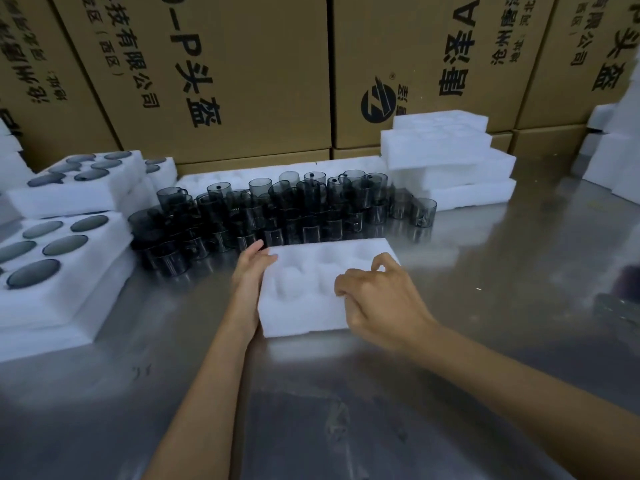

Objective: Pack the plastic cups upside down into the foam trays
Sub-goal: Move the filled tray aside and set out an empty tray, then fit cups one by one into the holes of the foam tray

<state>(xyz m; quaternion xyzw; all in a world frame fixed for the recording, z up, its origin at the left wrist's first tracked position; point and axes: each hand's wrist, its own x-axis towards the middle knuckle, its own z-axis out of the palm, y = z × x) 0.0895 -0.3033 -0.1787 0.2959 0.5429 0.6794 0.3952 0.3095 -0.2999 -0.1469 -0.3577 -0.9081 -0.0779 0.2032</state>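
Observation:
A white foam tray [304,306] with round empty pockets lies on the steel table in front of me. My left hand [251,271] presses flat against the tray's left side, thumb on its top corner. My right hand [377,296] hovers over the tray's right part with fingers loosely curled, touching the foam; nothing is held in it. Behind the tray stands a crowd of dark smoky plastic cups [277,213] with handles, stacked in two layers.
Filled foam trays [69,271] with upside-down cups are stacked at the left, more behind them [79,188]. A pile of unfilled foam trays [450,157] sits at the back right. Cardboard cartons [225,74] wall off the rear. The steel table [346,410] stretches toward me.

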